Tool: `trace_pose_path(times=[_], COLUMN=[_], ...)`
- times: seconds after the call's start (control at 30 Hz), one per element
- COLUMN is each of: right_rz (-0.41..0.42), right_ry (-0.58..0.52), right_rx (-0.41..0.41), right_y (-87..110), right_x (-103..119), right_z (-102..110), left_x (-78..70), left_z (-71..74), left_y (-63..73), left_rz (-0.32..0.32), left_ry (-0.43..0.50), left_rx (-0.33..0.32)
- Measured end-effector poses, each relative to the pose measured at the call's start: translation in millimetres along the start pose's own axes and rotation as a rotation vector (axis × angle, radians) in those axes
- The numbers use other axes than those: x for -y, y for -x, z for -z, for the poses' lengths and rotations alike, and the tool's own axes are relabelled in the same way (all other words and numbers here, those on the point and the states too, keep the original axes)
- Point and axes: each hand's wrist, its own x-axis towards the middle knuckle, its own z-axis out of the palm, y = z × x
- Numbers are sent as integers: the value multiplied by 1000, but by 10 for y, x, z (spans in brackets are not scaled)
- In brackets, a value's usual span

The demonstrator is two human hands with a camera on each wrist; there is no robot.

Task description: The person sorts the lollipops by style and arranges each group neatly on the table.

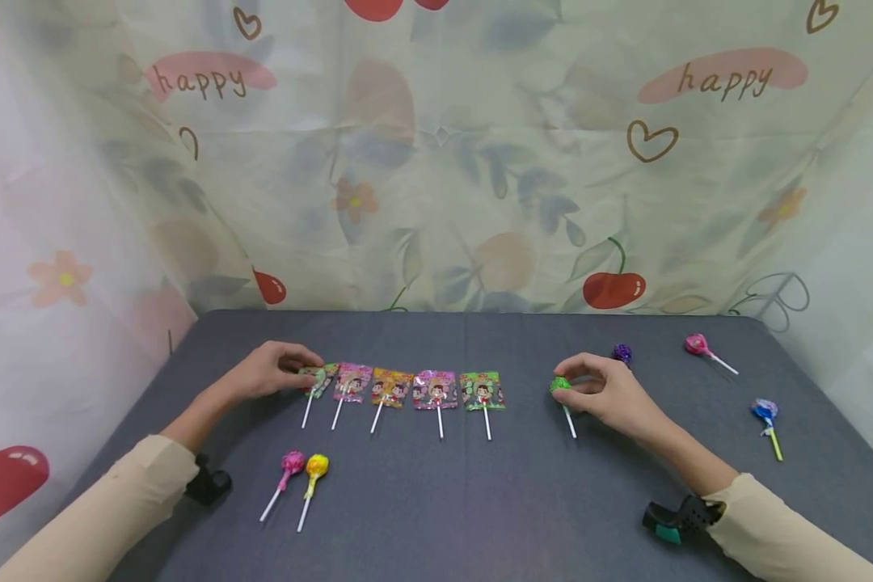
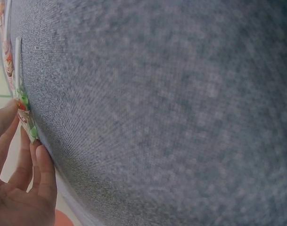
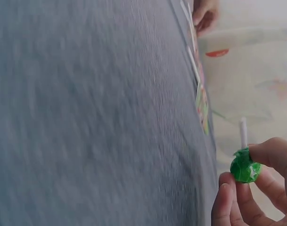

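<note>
At the left end of a row of flat lollipops, my left hand [image 1: 272, 373] has its thumb and fingertips on the wrapper of a green flat lollipop [image 1: 325, 378]. In the left wrist view, the thumb pinches that lollipop's green wrapper [image 2: 23, 113], and its white stick points away from the palm. My right hand [image 1: 602, 394] grips a round green lollipop [image 1: 559, 385] by its wrapped head, stick pointing down toward the table. The right wrist view shows the green ball [image 3: 245, 170] between thumb and fingers. Pink, orange, purple and green flat lollipops [image 1: 435, 390] continue the row rightward.
A pink lollipop [image 1: 292, 463] and a yellow lollipop [image 1: 317, 466] lie nearer the front left of the grey table [image 1: 436, 501]. At the right are a purple lollipop [image 1: 622, 353], partly hidden by my right hand, another pink lollipop [image 1: 697, 344] and a blue one [image 1: 765, 410].
</note>
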Motion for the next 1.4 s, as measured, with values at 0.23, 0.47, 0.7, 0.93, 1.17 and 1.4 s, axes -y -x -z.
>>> trace_pose_path(times=[0.23, 0.47, 0.7, 0.93, 1.17, 1.4], right_rz=[23, 29, 25, 40, 113, 151], right_ry=[-72, -167, -212, -257, -281, -278], right_rx=[41, 101, 161, 227, 294, 318], right_y=[62, 99, 70, 31, -33, -101], right_x=[76, 150, 241, 393, 532, 676], right_z=[-186, -369, -567, -831, -1182, -1520], left_x=[-7, -1, 3, 0, -7, -11], left_z=[-7, -8, -15, -15, -10, -11], left_y=[0, -6, -18, -17, -11, -9], left_rz=[4, 12, 15, 25, 27, 28], left_ry=[7, 4, -6, -13, -21, -25], left_rx=[-3, -5, -11, -12, -13, -16])
